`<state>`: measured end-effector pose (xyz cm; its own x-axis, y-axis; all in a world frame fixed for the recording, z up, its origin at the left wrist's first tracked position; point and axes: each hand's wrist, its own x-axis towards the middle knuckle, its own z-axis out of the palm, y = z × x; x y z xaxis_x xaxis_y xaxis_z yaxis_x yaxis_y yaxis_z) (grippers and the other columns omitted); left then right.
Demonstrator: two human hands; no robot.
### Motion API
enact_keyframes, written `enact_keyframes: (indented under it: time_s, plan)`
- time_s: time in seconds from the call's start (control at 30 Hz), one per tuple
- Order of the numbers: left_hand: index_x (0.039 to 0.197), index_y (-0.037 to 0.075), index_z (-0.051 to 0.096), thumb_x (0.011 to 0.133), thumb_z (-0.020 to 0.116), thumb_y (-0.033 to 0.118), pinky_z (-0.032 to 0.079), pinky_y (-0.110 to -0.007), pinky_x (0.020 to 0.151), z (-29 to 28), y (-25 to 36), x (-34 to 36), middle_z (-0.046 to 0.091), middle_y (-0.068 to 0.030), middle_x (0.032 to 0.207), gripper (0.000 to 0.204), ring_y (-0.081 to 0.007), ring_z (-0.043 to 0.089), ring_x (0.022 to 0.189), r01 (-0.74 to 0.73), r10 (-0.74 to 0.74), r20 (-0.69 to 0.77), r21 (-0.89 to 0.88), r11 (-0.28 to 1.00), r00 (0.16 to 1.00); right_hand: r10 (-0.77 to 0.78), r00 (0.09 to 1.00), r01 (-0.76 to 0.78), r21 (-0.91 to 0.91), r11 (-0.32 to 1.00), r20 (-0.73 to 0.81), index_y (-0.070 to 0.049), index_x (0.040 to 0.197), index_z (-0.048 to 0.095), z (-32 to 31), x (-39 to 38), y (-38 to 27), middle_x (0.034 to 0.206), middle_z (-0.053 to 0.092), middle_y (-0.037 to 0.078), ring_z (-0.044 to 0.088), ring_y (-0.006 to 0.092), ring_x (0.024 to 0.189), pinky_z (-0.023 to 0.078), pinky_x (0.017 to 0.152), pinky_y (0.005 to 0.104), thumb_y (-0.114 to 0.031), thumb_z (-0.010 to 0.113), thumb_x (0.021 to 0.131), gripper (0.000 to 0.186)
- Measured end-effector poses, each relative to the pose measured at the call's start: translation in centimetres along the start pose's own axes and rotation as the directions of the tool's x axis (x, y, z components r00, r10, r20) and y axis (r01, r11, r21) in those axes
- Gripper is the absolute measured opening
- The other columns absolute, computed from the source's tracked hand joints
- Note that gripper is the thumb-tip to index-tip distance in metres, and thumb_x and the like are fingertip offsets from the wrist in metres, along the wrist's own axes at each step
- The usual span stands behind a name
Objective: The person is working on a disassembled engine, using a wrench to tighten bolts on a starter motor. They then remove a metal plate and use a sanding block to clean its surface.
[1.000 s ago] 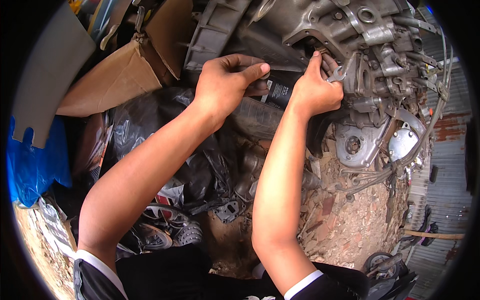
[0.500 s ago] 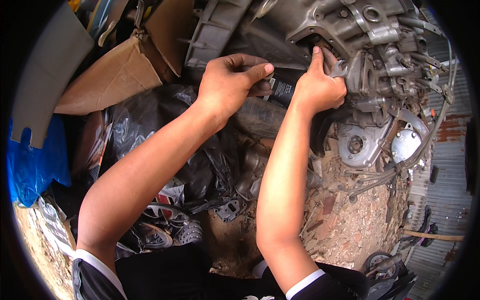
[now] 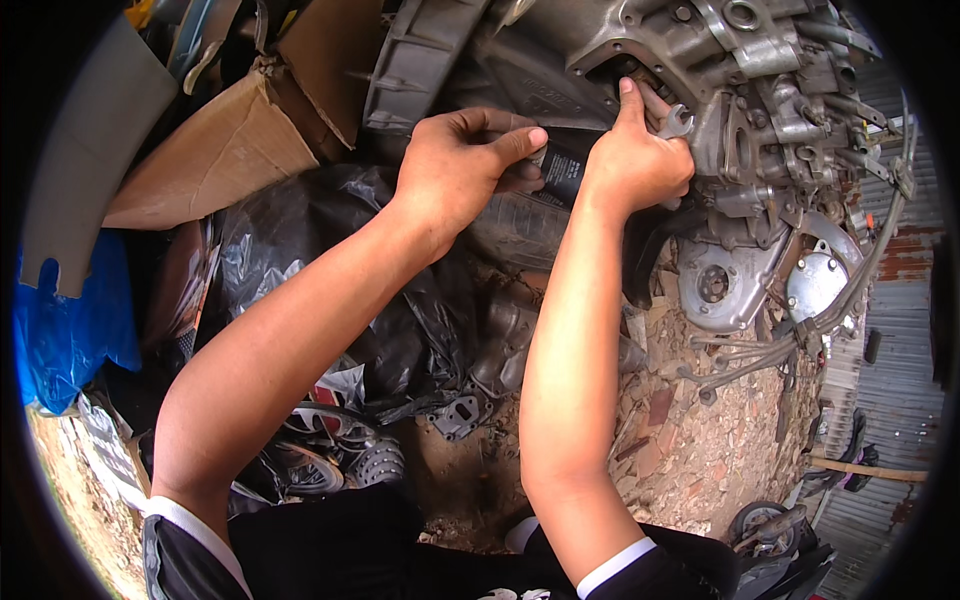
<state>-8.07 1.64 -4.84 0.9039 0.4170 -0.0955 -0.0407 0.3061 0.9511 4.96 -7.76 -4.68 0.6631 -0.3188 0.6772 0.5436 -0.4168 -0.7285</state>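
My right hand (image 3: 637, 165) is wrapped round an open-end wrench (image 3: 678, 122), whose jaw sticks out above the knuckles. Its index finger and thumb reach up to the rectangular opening (image 3: 612, 72) in a grey metal engine or gearbox housing (image 3: 690, 45); the fingertips partly cover what lies inside. To its left, my left hand (image 3: 450, 175) is closed, thumb bent over the fingers. Something small and greyish shows at its fingertips, too little to name. Just behind those fingertips is a black container (image 3: 565, 172) with pale print.
At the left are a cardboard box (image 3: 215, 150), a grey panel (image 3: 95, 140) and a blue plastic bag (image 3: 75, 320). Black plastic sheeting (image 3: 300, 240) lies below my left forearm. Loose metal parts (image 3: 715, 285) and rods rest on rubble at the right, beside corrugated metal sheet (image 3: 900, 370).
The view has shifted slightly, so the housing sits a little higher and farther left. My right index finger reaches slightly higher at the opening. My left hand keeps its pose.
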Motion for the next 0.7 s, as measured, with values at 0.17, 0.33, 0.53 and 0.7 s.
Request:
enact_keyframes:
  time_s: [0.17, 0.33, 0.53, 0.7]
  plan:
    - [0.114, -0.007, 0.069, 0.096, 0.076, 0.023, 0.061, -0.032, 0.088, 0.1, 0.1, -0.1, 0.070, -0.0112, 0.104, 0.036, -0.0176, 0.070, 0.091, -0.015, 0.015, -0.007, 0.011, 1.000, 1.000, 0.009, 1.000, -0.009, 0.014, 1.000, -0.003, -0.004, 0.086, 0.081, 0.0, -0.1, -0.1, 0.081, 0.079, 0.011, 0.075, 0.0284, 0.073, 0.057, 0.074, 0.0390, -0.015, 0.084, 0.081, 0.012]
    - [0.114, -0.007, 0.069, 0.096, 0.076, 0.023, 0.061, -0.031, 0.089, 0.4, 0.2, -0.4, 0.070, -0.0113, 0.106, 0.036, -0.0170, 0.070, 0.091, -0.002, 0.002, -0.005, 0.009, 1.000, 1.000, -0.008, 1.000, 0.008, 0.016, 1.000, 0.015, -0.005, 0.085, 0.081, 0.1, 0.3, 0.7, 0.081, 0.079, 0.011, 0.075, 0.0290, 0.073, 0.057, 0.074, 0.0396, -0.015, 0.084, 0.081, 0.012]
    - [0.115, -0.006, 0.069, 0.096, 0.076, 0.023, 0.060, -0.031, 0.088, 0.2, 0.3, -0.7, 0.071, -0.0101, 0.106, 0.035, -0.0161, 0.069, 0.090, 0.007, -0.007, -0.006, 0.009, 1.000, 1.000, 0.052, 0.991, -0.049, 0.026, 0.998, -0.124, -0.001, 0.083, 0.080, -0.4, 0.2, 1.2, 0.079, 0.078, 0.012, 0.074, 0.0292, 0.070, 0.056, 0.071, 0.0387, -0.011, 0.085, 0.079, 0.012]
    - [0.114, -0.005, 0.069, 0.096, 0.076, 0.023, 0.059, -0.031, 0.088, -0.2, -0.4, -0.6, 0.071, -0.0097, 0.106, 0.035, -0.0162, 0.069, 0.091, 0.020, -0.020, -0.001, -0.004, 1.000, 1.000, 0.038, 0.989, -0.036, 0.020, 0.999, -0.144, -0.003, 0.083, 0.081, -0.2, 0.3, 0.7, 0.077, 0.077, 0.014, 0.073, 0.0288, 0.068, 0.055, 0.069, 0.0395, -0.011, 0.086, 0.078, 0.011]
